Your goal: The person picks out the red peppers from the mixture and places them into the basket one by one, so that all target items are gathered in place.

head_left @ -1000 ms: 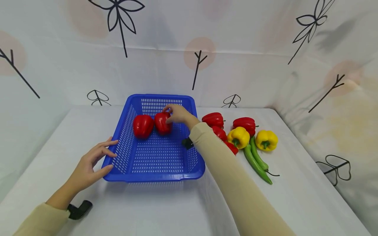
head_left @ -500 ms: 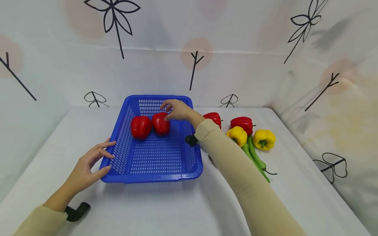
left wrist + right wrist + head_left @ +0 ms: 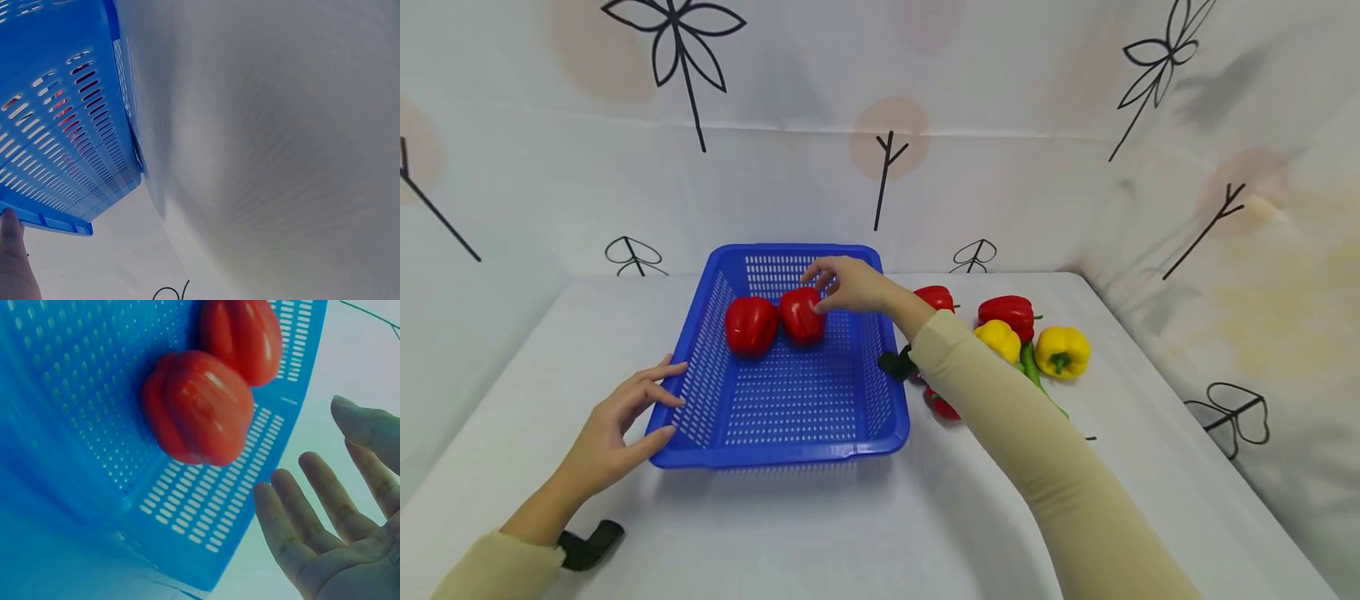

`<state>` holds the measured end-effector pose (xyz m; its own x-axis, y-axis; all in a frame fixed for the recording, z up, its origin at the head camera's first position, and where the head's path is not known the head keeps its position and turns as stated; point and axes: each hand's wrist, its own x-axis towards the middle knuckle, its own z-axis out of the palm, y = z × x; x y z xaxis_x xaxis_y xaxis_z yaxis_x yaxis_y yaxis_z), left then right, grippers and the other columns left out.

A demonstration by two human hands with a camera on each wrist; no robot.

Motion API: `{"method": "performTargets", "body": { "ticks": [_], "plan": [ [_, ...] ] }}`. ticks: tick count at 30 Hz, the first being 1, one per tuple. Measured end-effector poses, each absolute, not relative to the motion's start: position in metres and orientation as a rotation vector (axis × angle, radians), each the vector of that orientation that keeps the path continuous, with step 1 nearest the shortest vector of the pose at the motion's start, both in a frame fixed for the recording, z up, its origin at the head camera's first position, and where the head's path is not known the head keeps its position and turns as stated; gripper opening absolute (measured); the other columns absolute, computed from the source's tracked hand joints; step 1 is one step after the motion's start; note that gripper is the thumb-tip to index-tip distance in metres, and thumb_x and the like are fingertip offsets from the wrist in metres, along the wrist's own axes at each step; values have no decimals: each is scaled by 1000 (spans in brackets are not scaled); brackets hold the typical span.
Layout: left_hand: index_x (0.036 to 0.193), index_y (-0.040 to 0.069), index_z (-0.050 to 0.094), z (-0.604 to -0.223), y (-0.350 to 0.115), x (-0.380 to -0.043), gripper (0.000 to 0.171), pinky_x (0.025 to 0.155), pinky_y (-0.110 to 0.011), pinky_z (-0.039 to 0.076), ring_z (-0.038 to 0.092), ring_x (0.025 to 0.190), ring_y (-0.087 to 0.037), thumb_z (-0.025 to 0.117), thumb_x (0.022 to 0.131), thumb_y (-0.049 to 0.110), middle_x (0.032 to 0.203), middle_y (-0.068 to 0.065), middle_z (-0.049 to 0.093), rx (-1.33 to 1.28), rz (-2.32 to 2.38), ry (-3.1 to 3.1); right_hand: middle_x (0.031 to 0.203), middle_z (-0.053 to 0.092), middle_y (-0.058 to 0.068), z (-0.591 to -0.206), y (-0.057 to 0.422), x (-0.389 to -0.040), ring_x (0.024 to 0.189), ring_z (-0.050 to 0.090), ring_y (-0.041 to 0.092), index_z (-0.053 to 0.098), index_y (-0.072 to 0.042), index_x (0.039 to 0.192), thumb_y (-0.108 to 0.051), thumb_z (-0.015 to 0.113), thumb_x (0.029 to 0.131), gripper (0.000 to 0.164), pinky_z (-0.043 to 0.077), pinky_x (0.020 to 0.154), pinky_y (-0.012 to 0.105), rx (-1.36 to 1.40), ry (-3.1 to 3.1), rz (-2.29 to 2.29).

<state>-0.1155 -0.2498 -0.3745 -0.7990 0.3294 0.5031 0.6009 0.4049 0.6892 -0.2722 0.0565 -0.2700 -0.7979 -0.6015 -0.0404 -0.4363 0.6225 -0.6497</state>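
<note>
Two red bell peppers, one on the left (image 3: 752, 327) and one on the right (image 3: 801, 317), lie side by side in the back of a blue perforated basket (image 3: 790, 454). Above the right-hand pepper is my right hand (image 3: 853, 285), its fingers spread and loosely bent around nothing. The right wrist view shows that hand (image 3: 340, 531) apart from both peppers, palm bare. My left hand (image 3: 613, 425) rests its fingertips on the basket's left rim. From the left wrist view, one finger (image 3: 11, 250) touches the rim, and red shows through the slots.
Right of the basket lie more red bell peppers (image 3: 1007, 315), yellow bell peppers (image 3: 1063, 352) and a green chili pepper (image 3: 1033, 367), partly hidden by my right sleeve (image 3: 1022, 417). A patterned cloth (image 3: 790, 183) hangs behind the white table (image 3: 775, 533).
My right hand has let go of the right-hand pepper in the basket and risen slightly, moving a little right relative to it. The left hand stays on the rim. The view has shifted slightly.
</note>
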Motion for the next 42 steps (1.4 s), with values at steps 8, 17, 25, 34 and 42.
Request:
{"method": "performTargets", "body": {
  "ticks": [8,17,25,34,42],
  "plan": [
    [100,5,57,-375,-250,-115,35,96,-11,30,27,135,-14,64,72,-16,137,-4,45,-804,-1343,-2385,119,57,14,-270,63,-264,107,57,27,55,-7,122,-7,69,82,43,52,80,32,-865,2589,-966],
    [101,6,57,-376,-251,-115,35,96,-10,30,27,135,-14,64,73,-15,137,-8,45,-802,-1321,-2409,118,59,11,-269,75,-246,108,57,23,57,-9,120,-9,70,81,41,52,81,33,-888,2592,-961],
    [100,5,57,-376,-251,-115,36,96,-11,30,27,135,-15,64,72,-16,137,-9,45,-825,-1318,-2392,115,59,7,-275,94,-236,108,56,21,58,-12,117,-9,70,82,37,51,83,29,-899,2581,-986],
    [100,5,57,-377,-252,-115,35,96,-10,30,27,135,-13,65,73,-15,137,-7,45,-797,-1317,-2398,115,59,10,-279,112,-231,109,55,25,57,-10,117,-9,68,84,35,50,86,33,-859,2584,-1021],
    [100,6,57,-376,-251,-115,35,96,-10,30,27,135,-13,65,73,-14,137,-6,45,-791,-1320,-2403,112,61,8,-284,123,-226,107,57,24,58,-10,116,-8,69,83,35,51,84,32,-830,2601,-1074]
  ]
}}
